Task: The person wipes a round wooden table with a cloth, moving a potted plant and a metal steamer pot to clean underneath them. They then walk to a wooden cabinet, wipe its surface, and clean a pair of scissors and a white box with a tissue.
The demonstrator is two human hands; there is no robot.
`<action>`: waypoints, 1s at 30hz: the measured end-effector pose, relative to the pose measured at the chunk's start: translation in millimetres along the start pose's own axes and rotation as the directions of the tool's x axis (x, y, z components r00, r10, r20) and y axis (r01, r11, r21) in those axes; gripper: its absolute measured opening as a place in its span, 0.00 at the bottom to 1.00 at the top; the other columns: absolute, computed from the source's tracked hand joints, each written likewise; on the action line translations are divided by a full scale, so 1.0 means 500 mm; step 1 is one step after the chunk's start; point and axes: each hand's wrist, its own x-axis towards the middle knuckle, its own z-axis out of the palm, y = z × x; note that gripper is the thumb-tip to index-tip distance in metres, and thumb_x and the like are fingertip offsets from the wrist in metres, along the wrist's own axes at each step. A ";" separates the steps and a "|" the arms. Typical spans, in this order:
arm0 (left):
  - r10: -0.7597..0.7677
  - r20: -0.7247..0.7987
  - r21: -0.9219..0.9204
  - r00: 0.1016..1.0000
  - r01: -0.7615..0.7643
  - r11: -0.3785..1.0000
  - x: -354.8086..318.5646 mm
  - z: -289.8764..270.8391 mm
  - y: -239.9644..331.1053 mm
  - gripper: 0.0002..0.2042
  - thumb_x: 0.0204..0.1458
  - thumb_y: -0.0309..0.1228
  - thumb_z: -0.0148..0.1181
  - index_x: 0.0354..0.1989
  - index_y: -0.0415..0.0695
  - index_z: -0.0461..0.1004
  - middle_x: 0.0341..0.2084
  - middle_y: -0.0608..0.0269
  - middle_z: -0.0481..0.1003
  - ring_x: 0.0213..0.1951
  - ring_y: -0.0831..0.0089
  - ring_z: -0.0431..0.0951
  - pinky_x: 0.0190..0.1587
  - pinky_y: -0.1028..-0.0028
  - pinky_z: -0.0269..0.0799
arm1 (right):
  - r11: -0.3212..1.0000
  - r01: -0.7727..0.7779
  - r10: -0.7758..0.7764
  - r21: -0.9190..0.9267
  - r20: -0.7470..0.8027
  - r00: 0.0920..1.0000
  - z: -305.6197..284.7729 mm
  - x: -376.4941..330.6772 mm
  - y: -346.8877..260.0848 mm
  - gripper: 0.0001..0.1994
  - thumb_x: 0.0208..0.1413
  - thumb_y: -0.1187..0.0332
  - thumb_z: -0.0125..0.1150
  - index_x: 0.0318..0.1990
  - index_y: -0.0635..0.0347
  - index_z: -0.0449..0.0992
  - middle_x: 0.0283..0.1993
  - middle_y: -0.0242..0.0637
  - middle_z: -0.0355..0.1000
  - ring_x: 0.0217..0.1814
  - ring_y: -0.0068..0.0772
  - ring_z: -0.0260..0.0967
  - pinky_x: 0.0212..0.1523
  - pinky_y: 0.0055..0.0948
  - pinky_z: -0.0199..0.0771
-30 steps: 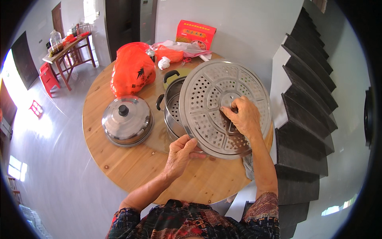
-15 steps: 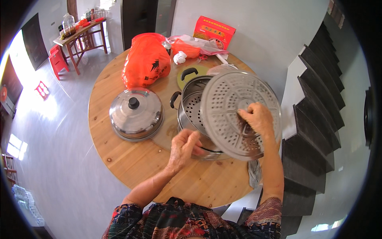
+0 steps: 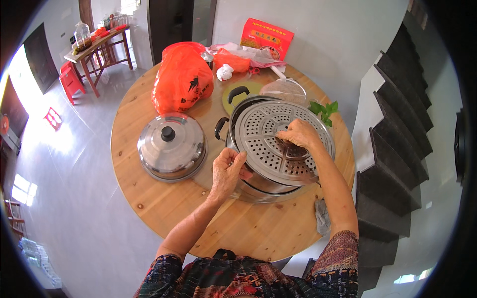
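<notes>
My right hand (image 3: 299,135) grips a round perforated steamer plate (image 3: 258,149) near its middle. The metal plate lies tilted over the mouth of a steel steamer pot (image 3: 271,191), covering most of its opening. Two black handles (image 3: 218,128) of the pot show at its far left side. Beside the pot's near left rim is my left hand (image 3: 228,171), its fingers curled in with nothing seen in them; whether it touches the rim I cannot tell. To the left, a domed steel lid (image 3: 171,144) with a black knob rests on the table.
The round wooden table (image 3: 149,208) bears an orange plastic bag (image 3: 181,79), a red box (image 3: 267,38), a clear-covered bowl (image 3: 284,90), green leaves (image 3: 325,110) and a grey cloth (image 3: 322,217). Dark stairs (image 3: 387,184) rise on the right.
The steamer plate in my right hand has come down and left, from raised and tilted to lying over the pot. The leaves and bowl behind it now show. My left hand has curled further.
</notes>
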 end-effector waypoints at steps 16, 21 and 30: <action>-0.030 -0.047 -0.024 0.998 0.029 0.999 0.011 0.002 -0.011 0.11 0.55 0.30 0.56 0.22 0.39 0.67 0.16 0.62 0.73 0.20 0.76 0.75 0.27 0.76 0.78 | 0.998 0.021 -0.023 0.058 0.030 0.999 0.055 0.032 0.022 0.21 0.40 0.48 0.66 0.21 0.60 0.82 0.21 0.44 0.75 0.24 0.38 0.72 0.28 0.35 0.69; -0.027 -0.060 -0.050 0.998 0.024 0.998 0.014 -0.003 -0.020 0.11 0.54 0.30 0.57 0.22 0.40 0.67 0.16 0.63 0.72 0.18 0.77 0.74 0.25 0.77 0.77 | 0.996 0.014 -0.009 0.093 -0.058 0.998 0.063 0.013 0.008 0.25 0.38 0.45 0.67 0.21 0.64 0.78 0.27 0.48 0.76 0.32 0.47 0.75 0.34 0.42 0.73; -0.066 -0.103 0.010 0.992 0.068 0.998 0.022 0.012 -0.008 0.12 0.47 0.28 0.60 0.17 0.44 0.63 0.14 0.64 0.69 0.15 0.75 0.72 0.21 0.76 0.75 | 0.999 -0.037 0.038 0.008 -0.095 0.995 0.062 -0.010 -0.009 0.24 0.42 0.48 0.67 0.31 0.65 0.78 0.31 0.49 0.76 0.35 0.51 0.75 0.35 0.47 0.73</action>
